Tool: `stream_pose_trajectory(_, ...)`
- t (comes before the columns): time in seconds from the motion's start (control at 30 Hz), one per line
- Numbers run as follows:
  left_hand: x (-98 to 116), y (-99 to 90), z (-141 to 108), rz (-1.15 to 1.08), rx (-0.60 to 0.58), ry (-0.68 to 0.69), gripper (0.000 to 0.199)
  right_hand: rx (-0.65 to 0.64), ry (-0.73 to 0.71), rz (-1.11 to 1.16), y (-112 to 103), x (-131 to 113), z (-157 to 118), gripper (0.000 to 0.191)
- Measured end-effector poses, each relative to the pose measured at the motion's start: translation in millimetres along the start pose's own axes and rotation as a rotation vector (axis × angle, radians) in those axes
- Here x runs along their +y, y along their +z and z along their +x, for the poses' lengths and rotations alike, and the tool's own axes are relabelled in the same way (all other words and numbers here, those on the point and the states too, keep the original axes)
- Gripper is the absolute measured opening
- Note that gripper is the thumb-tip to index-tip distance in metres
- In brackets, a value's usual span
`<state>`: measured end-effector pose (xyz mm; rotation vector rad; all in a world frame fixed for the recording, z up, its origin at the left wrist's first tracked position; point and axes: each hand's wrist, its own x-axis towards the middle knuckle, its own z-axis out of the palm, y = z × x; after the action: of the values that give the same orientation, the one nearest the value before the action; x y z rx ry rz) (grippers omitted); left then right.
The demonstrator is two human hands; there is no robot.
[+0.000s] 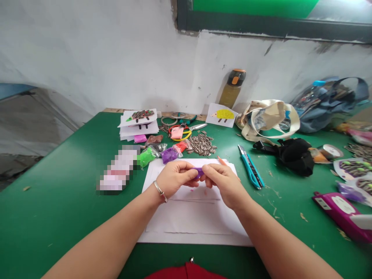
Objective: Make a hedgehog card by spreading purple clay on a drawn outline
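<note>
A small piece of purple clay [199, 173] is pinched between both hands, above white sheets of paper [197, 221]. My left hand [177, 176], with a silver bracelet at the wrist, grips its left end with thumb and fingers. On the other end, the thumb and fingers of my right hand [222, 180] are closed. An orange pencil [222, 161] lies partly behind my right hand. Just past the paper are packets of purple clay [171, 154], green clay [147, 156] and red clay [181, 146]. Tiny pink bits rest on the paper below my hands.
Behind the packets lie sunflower seeds [202, 144], scissors [197, 126] and stacked cards [138, 123]. A teal cutter [250, 166] is right of the paper. Bags, a bottle [231, 89] and a hedgehog drawing [221, 115] stand near the wall. A magenta case [343, 213] sits at right.
</note>
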<state>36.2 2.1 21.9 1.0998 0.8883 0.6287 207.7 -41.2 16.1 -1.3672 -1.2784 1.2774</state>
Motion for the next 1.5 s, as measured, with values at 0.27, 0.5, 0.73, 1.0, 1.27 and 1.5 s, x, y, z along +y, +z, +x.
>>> stream_pose_trajectory(0.27, 3.8, 5.9, -1.9, 0.056, -0.019, 0.025, 0.025, -0.022, 0.054, 0.002, 0.4, 2.6, 2.1, 0.039)
stream_pose_trajectory(0.5, 0.6, 1.7, 0.7, 0.093, -0.009, 0.021, 0.026, -0.013, 0.085, 0.067, 0.5, 3.5, 1.9, 0.038)
stream_pose_trajectory(0.73, 1.2, 0.9, -0.5, 0.049, -0.036, -0.043, 0.032, -0.107, 0.143, 0.105, -2.7, 6.3, 2.8, 0.044)
stream_pose_trajectory(1.0, -2.2, 1.8, 0.3, -0.040, -0.030, -0.056, 0.048, -0.093, 0.089, -0.002, -0.5, 3.6, 2.5, 0.034)
stream_pose_trajectory(1.27, -1.6, 1.4, -0.1, 0.032, -0.005, -0.122, 0.055, -0.019, 0.081, -0.139, 1.0, 0.1, -0.4, 0.026)
stream_pose_trajectory(1.5, -0.8, -2.2, 1.6, 0.085, -0.018, -0.113, 0.038, -0.101, 0.104, -0.072, -2.4, 1.2, 2.5, 0.031)
